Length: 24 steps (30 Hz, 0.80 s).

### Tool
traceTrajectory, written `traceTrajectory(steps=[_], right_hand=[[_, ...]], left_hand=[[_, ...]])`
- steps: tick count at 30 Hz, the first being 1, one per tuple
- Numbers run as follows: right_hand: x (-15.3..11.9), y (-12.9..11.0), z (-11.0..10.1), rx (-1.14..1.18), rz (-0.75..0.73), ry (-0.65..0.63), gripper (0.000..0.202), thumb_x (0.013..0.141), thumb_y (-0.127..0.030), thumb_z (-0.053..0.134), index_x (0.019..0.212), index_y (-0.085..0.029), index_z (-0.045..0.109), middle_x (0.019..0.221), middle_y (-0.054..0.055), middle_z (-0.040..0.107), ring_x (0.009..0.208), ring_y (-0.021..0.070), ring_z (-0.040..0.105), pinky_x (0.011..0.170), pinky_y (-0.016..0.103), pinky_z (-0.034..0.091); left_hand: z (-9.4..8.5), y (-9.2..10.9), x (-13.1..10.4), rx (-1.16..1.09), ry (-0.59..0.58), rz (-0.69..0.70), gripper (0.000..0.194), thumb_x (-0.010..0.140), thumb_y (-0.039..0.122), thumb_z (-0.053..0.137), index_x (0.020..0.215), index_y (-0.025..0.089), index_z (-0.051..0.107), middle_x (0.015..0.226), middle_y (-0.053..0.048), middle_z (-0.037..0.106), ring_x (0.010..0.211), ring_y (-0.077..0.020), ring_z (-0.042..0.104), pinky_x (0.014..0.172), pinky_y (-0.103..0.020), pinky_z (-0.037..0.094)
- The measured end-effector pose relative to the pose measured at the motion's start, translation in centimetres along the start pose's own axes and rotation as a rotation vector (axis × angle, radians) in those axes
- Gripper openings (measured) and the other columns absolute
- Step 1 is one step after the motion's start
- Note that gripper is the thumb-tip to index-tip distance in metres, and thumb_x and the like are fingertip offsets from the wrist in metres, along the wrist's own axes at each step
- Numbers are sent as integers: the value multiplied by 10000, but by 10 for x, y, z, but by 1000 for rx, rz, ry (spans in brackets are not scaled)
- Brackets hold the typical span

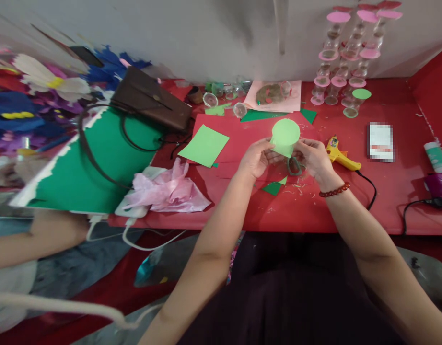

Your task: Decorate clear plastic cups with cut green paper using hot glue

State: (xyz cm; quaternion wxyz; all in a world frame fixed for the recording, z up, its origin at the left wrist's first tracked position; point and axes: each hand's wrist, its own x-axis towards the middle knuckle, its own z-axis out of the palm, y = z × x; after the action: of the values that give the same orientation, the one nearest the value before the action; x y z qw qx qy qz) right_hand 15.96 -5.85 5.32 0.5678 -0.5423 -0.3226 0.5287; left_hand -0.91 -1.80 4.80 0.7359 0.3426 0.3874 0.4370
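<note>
A piece of light green paper [285, 132], round at the top with a corner pointing down, is held up between my two hands above the red table. My left hand [259, 155] grips its left side, thumb in front and fingers behind. At its lower right edge, my right hand [314, 155] pinches it with thumb and forefinger. Just below the paper shows a dark greenish loop [295, 166] that looks like a scissors handle; the rest of it is hidden. Dark green paper scraps [273, 188] and thin shavings lie beneath my hands.
A yellow glue gun [341, 155] lies right of my right hand. A light green square sheet [204, 145], pink plastic bag [167, 189] and brown handbag [152, 98] are on the left. Stacked clear cups with pink discs [338, 81] stand at the back right. Another person's arm [59, 227] is at far left.
</note>
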Motion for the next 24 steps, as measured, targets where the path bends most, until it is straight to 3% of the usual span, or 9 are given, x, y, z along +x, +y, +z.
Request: traceTrajectory(steps=[5, 12, 14, 17, 20, 24], right_hand=[[1, -1, 0, -29, 7, 0, 194, 755, -214, 789, 610, -203, 661, 559, -7, 649, 468, 64, 521, 435, 173, 412], [7, 5, -4, 18, -47, 23, 296, 813, -507, 765, 767, -232, 666, 670, 24, 700, 615, 149, 664, 560, 266, 537], [9, 7, -9, -30, -125, 62, 384, 865, -614, 678, 793, -238, 649, 688, 19, 682, 635, 151, 661, 557, 267, 507], [11, 9, -14, -70, -221, 161, 505, 914, -709, 586, 714, -247, 546, 583, -16, 548, 532, 125, 547, 496, 262, 409], [11, 11, -12, -22, -233, 174, 414, 931, -593, 632, 741, -243, 520, 628, -29, 555, 507, 92, 477, 474, 242, 363], [7, 13, -3, 17, -159, 94, 214, 825, -357, 750, 894, -240, 584, 794, -40, 656, 592, 80, 574, 554, 221, 460]], left_hand=[[0, 0, 0, -20, 23, -19, 246, 629, 193, 757, 845, 198, 639, 754, 5, 755, 709, -197, 762, 1012, -482, 617], [3, 1, 0, -5, 41, -23, 224, 683, 216, 741, 900, 186, 695, 772, -29, 779, 916, -260, 811, 1055, -468, 601], [3, 3, 1, -36, 61, -41, 210, 710, 192, 712, 919, 181, 702, 779, -36, 788, 936, -263, 814, 1067, -468, 598], [1, 4, 2, -96, 114, -88, 202, 717, 132, 662, 912, 180, 684, 741, -28, 780, 891, -251, 817, 1059, -468, 608], [1, 5, 5, -156, 181, -121, 190, 697, 79, 639, 841, 202, 636, 688, 0, 760, 775, -214, 805, 1014, -437, 636], [3, 6, 6, -222, 225, -147, 148, 736, 57, 608, 736, 204, 590, 667, -7, 749, 683, -180, 784, 978, -383, 648]])
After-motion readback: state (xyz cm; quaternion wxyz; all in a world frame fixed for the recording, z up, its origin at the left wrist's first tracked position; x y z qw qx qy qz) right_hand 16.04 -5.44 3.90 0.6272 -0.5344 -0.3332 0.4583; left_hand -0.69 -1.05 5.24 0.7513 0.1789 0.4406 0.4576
